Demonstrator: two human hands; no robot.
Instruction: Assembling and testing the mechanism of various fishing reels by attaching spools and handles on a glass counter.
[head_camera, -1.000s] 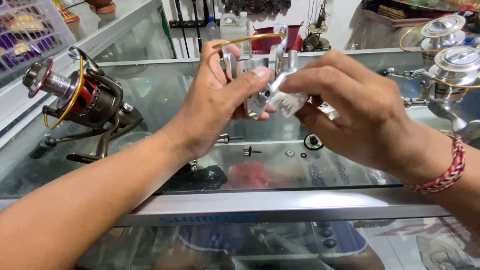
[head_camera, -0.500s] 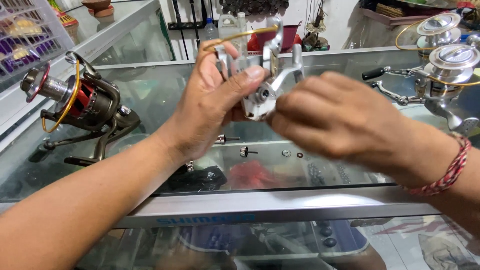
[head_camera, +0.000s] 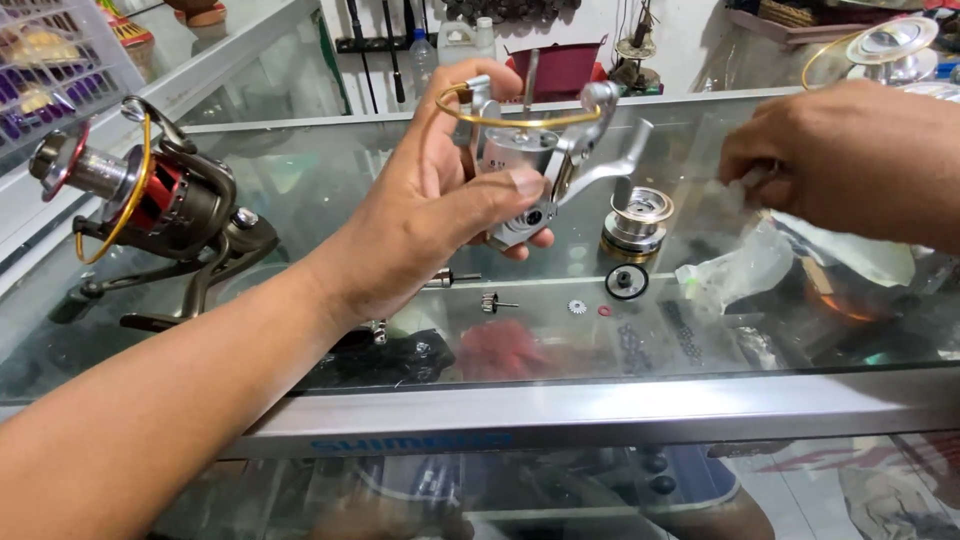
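My left hand (head_camera: 430, 215) grips a silver spinning reel body (head_camera: 530, 165) with a gold bail wire, held up over the glass counter (head_camera: 300, 180). My right hand (head_camera: 850, 160) is off to the right, fingers closed near the top of a crumpled clear plastic bag (head_camera: 745, 265); whether it pinches something small I cannot tell. Below the reel, on the glass, lie a silver and gold spool (head_camera: 637, 218), a black ring (head_camera: 627, 281), a small gear (head_camera: 577, 307) and a short pin (head_camera: 495, 302).
A dark red and black spinning reel (head_camera: 150, 205) with gold bail stands at the left of the counter. Another silver reel (head_camera: 890, 45) sits at the far right. A metal counter edge (head_camera: 560, 410) runs across the front. Bottles and rods stand at the back.
My right hand has left the silver reel and moved right toward the plastic bag. My left hand now holds the reel alone, and the spool and small parts on the glass are uncovered.
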